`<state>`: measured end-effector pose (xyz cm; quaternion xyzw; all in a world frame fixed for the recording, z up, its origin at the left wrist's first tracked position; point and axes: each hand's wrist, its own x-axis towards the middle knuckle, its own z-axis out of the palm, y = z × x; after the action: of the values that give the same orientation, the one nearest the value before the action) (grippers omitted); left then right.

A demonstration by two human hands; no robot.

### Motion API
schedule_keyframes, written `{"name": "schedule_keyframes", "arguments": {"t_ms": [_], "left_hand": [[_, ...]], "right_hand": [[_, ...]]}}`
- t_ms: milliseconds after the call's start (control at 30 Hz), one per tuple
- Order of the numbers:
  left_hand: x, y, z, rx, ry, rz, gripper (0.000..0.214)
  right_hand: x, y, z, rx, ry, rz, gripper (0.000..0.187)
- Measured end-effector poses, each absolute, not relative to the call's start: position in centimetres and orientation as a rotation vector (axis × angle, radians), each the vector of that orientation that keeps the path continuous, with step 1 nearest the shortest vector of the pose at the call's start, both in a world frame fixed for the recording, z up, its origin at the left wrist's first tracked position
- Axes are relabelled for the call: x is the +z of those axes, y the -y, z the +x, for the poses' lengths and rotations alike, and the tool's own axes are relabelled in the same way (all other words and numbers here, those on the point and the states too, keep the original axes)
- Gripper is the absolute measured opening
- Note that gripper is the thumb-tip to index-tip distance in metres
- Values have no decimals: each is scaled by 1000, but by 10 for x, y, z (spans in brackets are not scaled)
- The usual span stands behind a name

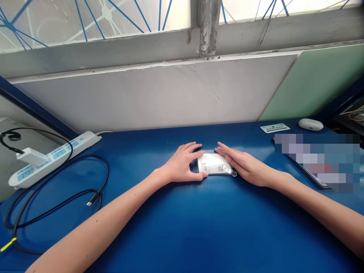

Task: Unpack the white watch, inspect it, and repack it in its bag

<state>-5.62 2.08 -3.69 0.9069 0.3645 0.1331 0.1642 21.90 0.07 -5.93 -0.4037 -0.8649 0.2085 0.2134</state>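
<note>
A small flat white packet (215,163) with printed text and a glossy, clear-looking wrapper lies on the blue tabletop (193,220). My left hand (183,163) spans its left end, thumb on the near edge and forefinger at the far corner, the other fingers spread beyond. At the right end my right hand (247,165) has its fingers stretched out side by side, with the fingertips over the packet's far right corner. A small crinkled or beaded silvery bit shows at the near right corner, partly beside my right hand. What the packet contains cannot be made out.
To the left, a white power strip (59,155) holds a plugged-in white charger (32,156); its black cable (106,170) loops over the table. On the right are a phone-like dark slab (301,168), partly blurred, a card (275,128) and a white earbud case (311,124).
</note>
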Motion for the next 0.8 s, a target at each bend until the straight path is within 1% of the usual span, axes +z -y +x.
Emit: {"name": "schedule_keyframes", "arguments": {"t_ms": [133,267,367,467,533,700,800], "left_hand": [[-36,-20,-57,377,-1031,2611,71],[-36,-19,-58,355,-1025,2645,67],[-37,-18,-58,354,-1042,2647,66],[-39,-17,-58,370,-1077,2647,65],[-39,-17,-57,366,-1082,2654,64],[-39,-17,-58,347,-1068,2684,61],[-38,-18,-58,336,-1053,2691,63]], "right_hand": [[-61,-4,222,586,2359,-1108,54],[-62,-4,223,474,2380,-1051,50],[-60,-4,225,337,2348,-1047,42],[-57,-5,230,112,2339,-1048,33],[-55,-7,234,44,2391,-1029,29],[-52,-7,235,124,2455,-1065,31],[-50,-5,232,129,2466,-1063,32]]}}
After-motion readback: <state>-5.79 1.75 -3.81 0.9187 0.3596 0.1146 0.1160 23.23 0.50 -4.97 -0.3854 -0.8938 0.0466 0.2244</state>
